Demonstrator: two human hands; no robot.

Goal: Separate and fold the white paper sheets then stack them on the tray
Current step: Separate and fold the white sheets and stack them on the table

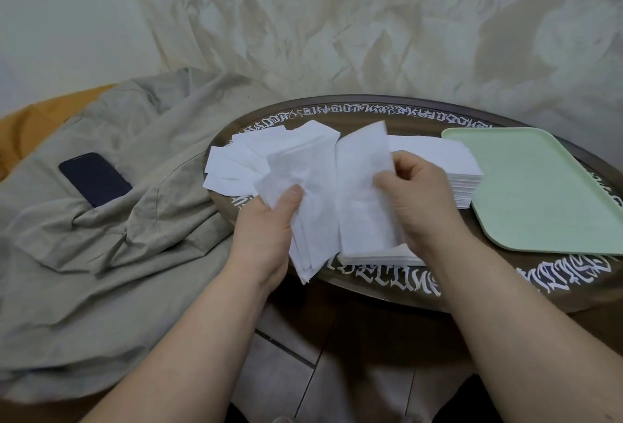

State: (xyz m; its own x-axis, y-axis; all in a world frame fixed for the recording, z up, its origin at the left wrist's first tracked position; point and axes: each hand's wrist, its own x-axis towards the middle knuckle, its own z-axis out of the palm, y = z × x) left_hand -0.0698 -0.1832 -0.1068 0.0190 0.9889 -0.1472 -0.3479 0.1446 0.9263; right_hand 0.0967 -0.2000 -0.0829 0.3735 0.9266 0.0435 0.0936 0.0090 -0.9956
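Observation:
Over the near edge of the round table, my left hand pinches a thin white paper sheet that hangs crumpled below it. My right hand grips a second white sheet, held upright beside the first; whether the two sheets touch I cannot tell. Under the right hand lies a small flat stack of sheets. A loose pile of folded sheets lies at the table's left. A tall neat stack of sheets sits next to the pale green tray, which has nothing on it.
The dark round table carries white lettering around its rim. To the left, a beige cloth with a dark phone on it covers a seat. A pale wrinkled sheet hangs behind the table. Tiled floor shows below.

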